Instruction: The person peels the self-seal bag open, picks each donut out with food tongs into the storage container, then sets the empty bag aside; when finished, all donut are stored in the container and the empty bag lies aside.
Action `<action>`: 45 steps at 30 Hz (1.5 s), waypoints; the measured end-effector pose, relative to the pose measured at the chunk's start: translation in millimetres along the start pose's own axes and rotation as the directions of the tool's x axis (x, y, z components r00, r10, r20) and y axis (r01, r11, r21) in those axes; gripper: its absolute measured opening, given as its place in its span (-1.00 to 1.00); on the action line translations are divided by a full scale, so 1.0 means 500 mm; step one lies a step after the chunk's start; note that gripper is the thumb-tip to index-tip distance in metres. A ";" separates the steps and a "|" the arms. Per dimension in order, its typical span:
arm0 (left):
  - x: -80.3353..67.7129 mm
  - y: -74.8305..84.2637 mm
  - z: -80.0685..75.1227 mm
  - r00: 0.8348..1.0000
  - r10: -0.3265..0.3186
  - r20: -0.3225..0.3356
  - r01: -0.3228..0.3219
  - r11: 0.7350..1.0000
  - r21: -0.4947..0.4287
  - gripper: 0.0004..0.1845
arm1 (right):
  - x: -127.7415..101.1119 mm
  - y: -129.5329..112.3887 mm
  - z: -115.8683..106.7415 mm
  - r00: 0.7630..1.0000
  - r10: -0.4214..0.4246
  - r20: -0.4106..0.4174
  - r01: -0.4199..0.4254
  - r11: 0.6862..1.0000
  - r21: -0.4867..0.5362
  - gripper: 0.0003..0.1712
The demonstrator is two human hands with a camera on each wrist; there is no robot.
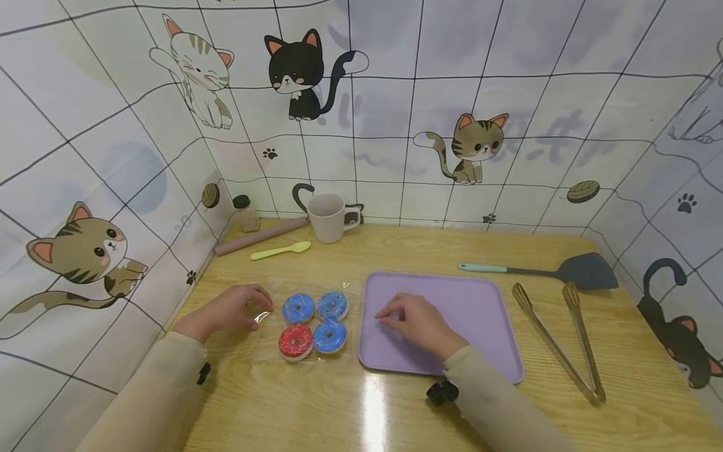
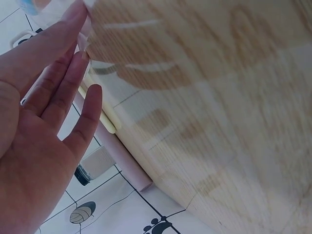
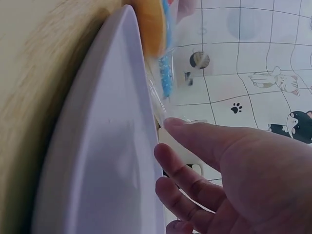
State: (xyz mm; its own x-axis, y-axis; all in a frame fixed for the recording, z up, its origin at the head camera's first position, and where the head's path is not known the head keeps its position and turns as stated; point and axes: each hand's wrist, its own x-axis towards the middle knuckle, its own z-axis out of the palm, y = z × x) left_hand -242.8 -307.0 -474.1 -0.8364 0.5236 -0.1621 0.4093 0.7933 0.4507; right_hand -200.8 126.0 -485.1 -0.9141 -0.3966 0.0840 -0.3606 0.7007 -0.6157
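Note:
A clear plastic bag (image 1: 265, 351) lies on the table with toy donuts in it: three blue ones (image 1: 330, 337) and a red one (image 1: 295, 342), all with sprinkles. My left hand (image 1: 234, 307) pinches the bag's left edge between thumb and fingers; the crumpled film shows at the fingertips in the left wrist view. Over the left half of a lilac tray (image 1: 474, 326) hovers my right hand (image 1: 420, 323), fingers loosely bent and nothing held. Its thumb and forefinger tips are apart and point toward the bag's right side.
Behind the bag are a yellow spoon (image 1: 280, 250), a brownish rolling pin (image 1: 262, 235), a beige mug (image 1: 327, 220) and a small black-capped jar (image 1: 245, 213). A spatula (image 1: 584, 271) and metal tongs (image 1: 559, 339) lie right of the tray. Cat-print sheeting (image 1: 384, 113) walls the table's back and sides.

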 end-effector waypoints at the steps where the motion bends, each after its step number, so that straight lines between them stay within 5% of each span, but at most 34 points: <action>1: 0.000 0.001 -0.001 1.000 -0.001 -0.002 0.001 1.000 -0.002 -0.65 | 0.001 0.001 -0.002 1.000 0.004 -0.007 -0.004 1.000 0.006 -0.92; 11: -0.003 0.003 -0.002 1.000 -0.024 0.006 0.024 0.999 -0.022 -0.65 | 0.051 -0.019 -0.001 0.990 -0.130 -0.054 0.128 0.991 -0.034 -0.76; 24: -0.001 0.021 -0.003 1.000 -0.001 0.001 0.001 1.000 -0.009 -0.67 | 0.090 -0.035 0.029 0.998 -0.014 -0.058 0.006 0.990 -0.138 -0.86; 33: 0.001 0.015 0.002 1.000 0.007 -0.003 -0.007 1.000 -0.004 -0.65 | 0.073 -0.023 0.020 0.996 0.048 -0.082 -0.050 0.998 -0.025 -0.89; 45: 0.003 0.004 -0.004 1.000 0.015 -0.002 -0.015 1.000 0.027 -0.62 | 0.051 -0.028 0.004 0.991 0.064 -0.114 -0.067 0.998 -0.021 -0.90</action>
State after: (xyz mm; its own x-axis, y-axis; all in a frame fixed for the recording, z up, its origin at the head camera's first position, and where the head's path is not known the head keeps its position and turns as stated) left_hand -243.9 -304.9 -471.8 -0.8311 0.5346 -0.1532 0.4314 0.7937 0.4290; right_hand -218.9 104.9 -476.0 -0.9505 -0.2809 0.1327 -0.3023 0.7379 -0.6034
